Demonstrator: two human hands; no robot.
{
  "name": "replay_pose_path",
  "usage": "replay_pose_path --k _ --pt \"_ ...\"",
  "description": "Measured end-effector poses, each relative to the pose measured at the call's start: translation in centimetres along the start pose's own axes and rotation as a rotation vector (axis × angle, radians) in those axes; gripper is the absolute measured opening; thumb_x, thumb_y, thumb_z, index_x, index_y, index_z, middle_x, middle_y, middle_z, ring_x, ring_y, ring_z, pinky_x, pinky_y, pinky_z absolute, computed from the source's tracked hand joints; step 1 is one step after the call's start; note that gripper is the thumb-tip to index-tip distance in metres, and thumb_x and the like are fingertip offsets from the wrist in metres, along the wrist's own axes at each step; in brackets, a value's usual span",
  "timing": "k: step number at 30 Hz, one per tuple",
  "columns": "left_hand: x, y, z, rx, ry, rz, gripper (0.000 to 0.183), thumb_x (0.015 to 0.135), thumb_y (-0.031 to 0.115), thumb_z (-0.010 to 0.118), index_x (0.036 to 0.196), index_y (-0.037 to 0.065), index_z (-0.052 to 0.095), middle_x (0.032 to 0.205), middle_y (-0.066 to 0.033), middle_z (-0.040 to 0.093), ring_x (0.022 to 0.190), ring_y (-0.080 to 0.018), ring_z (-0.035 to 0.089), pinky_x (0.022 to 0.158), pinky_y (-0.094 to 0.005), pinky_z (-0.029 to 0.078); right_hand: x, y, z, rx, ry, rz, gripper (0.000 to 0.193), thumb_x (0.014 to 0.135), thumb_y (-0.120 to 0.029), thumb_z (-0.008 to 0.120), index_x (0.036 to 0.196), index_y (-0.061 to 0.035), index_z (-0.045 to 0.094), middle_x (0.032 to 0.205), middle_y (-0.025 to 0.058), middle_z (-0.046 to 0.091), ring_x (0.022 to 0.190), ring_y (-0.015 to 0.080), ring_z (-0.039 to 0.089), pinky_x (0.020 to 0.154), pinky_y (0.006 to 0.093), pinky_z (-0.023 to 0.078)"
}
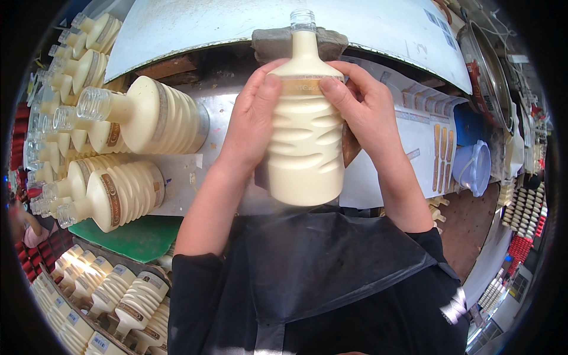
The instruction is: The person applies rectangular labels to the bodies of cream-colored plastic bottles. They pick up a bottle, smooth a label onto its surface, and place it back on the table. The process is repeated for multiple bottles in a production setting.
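The cream bottle (pixel 306 160) is gripped from both sides by the left hand (pixel 251 118) and right hand (pixel 368 112), thumbs (pixel 332 90) placed at the gold band (pixel 300 87). It is positioned centrally, neck (pixel 304 44) directed far. Gold strips (pixel 436 157) are laid right, near a bucket (pixel 475 168); similar bottles (pixel 157 115) are grouped left.

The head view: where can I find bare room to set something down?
Mostly bare: the grey table between the left bottles and left forearm; the white board beyond the held bottle. Crowded: left, with bottles; right, around the gold strips and bucket.
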State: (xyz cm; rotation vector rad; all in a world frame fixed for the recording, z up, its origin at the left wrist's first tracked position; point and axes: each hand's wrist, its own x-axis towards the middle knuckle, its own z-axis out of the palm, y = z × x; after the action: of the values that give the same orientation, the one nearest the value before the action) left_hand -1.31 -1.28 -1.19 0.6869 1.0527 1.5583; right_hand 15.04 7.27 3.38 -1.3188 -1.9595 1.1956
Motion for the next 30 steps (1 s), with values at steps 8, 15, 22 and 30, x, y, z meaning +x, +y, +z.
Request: replay_pose_path --k 8,15,22,30 --pt "-0.2 -0.5 -0.2 -0.237 0.035 -0.078 0.051 0.11 0.038 0.05 0.149 0.004 0.046 0.132 -0.0105 0.062 0.118 -0.0166 0.062 0.102 -0.0324 0.051 -0.2 0.5 0.4 0.07 0.024 -0.025 0.05 0.087 -0.043 0.074 0.117 -0.0025 0.072 0.075 0.0023 0.06 0.071 0.0111 0.054 0.066 0.0277 0.046" --pt "-2.4 0.3 0.6 -0.05 -0.084 -0.089 0.079 0.093 0.028 0.078 0.154 0.003 0.035 0.14 -0.0117 0.056 0.128 -0.0204 0.057 0.108 -0.0367 0.049 0.4 1.5 0.1 0.159 0.0 -0.031 0.047 0.091 -0.038 0.074 0.121 -0.0017 0.071 0.074 -0.0013 0.057 0.07 0.0081 0.051 0.064 0.0252 0.043" --pt "-2.3 0.0 2.3 0.299 0.048 0.079 0.081 0.085 0.03 0.082 0.148 0.003 0.039 0.127 -0.0185 0.066 0.114 -0.0276 0.068 0.097 -0.0391 0.055 0.3 1.7 -0.7 0.365 -0.1 0.04 0.042 0.103 -0.028 0.067 0.132 0.0022 0.064 0.106 0.0067 0.073 0.096 0.0101 0.064 0.087 0.0257 0.051" --pt "-2.4 -0.4 1.5 0.305 0.085 0.096 0.09 0.084 0.026 0.08 0.155 0.005 0.029 0.136 -0.0222 0.06 0.122 -0.0304 0.064 0.103 -0.0401 0.052 -0.2 1.0 -0.8 0.133 -0.039 -0.078 0.043 0.098 -0.031 0.07 0.129 -0.0016 0.067 0.087 0.0008 0.066 0.08 0.0073 0.057 0.072 0.0246 0.047"
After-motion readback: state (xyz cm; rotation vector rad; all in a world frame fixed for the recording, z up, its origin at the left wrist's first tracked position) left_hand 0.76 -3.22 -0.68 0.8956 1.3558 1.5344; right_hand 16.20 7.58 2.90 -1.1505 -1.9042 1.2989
